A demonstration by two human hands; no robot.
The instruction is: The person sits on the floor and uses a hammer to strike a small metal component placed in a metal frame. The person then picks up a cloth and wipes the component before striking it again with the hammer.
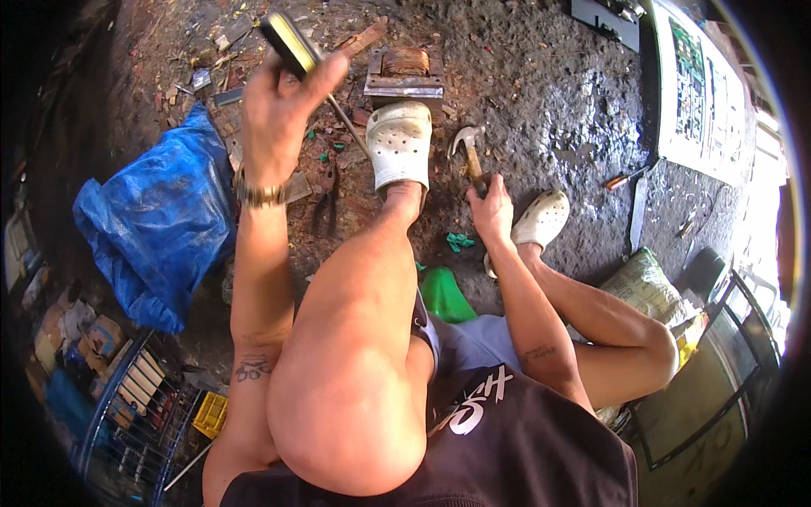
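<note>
My left hand [279, 118], with a watch on its wrist, is raised and closed round a screwdriver with a black and yellow handle [291, 46]. The thin metal shaft slants down toward my white clog [400, 139]. That clog's toe is up against a block with copper windings, which looks like a transformer [405, 66], on the dirty ground. To the right, my right hand [492, 211] grips the end of a claw hammer's wooden handle [472, 160]; the hammer's head points away from me. Dark pliers [328, 196] lie on the ground left of my leg.
A blue tarp bundle [160, 220] lies at left, above a metal cart [127, 414]. On the right are a long blade [639, 211], an orange-handled tool [623, 180] and a white panel [701, 101]. A green plastic thing [446, 296] sits by my lap. Debris litters the ground.
</note>
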